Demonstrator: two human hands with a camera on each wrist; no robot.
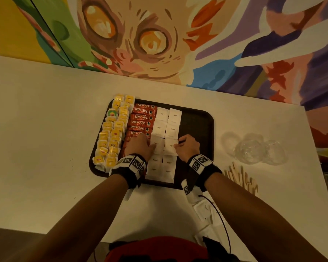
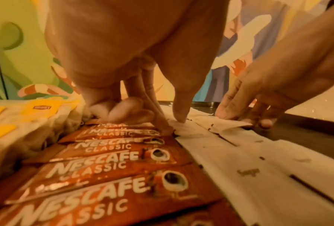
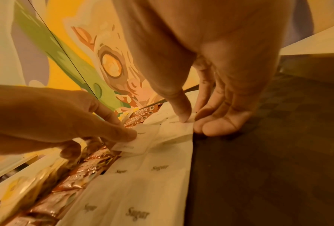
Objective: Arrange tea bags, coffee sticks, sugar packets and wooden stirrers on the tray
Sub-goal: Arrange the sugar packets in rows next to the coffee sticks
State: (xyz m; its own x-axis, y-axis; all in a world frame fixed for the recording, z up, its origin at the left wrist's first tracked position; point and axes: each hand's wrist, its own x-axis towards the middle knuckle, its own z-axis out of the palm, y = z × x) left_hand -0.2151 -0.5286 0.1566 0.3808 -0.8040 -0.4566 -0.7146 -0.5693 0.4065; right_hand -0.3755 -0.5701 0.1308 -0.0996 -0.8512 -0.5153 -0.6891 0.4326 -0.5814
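Observation:
A dark tray (image 1: 197, 133) holds yellow tea bags (image 1: 112, 133) in its left columns, red coffee sticks (image 1: 143, 118) beside them, then two columns of white sugar packets (image 1: 168, 118). My left hand (image 1: 152, 146) pinches the left edge of one sugar packet (image 3: 141, 142) in the left sugar column, thumb on top. My right hand (image 1: 176, 146) pinches the neighbouring sugar packet (image 2: 226, 123) at its right edge, thumb above and fingers (image 3: 216, 128) under the lifted edge. Wooden stirrers (image 1: 240, 178) lie on the table right of the tray.
Several clear plastic cups (image 1: 254, 150) lie on the white table (image 1: 45, 129) right of the tray. Loose sugar packets (image 1: 206, 210) lie near the front edge under my right forearm. The tray's right third shows bare dark surface. A painted wall stands behind the table.

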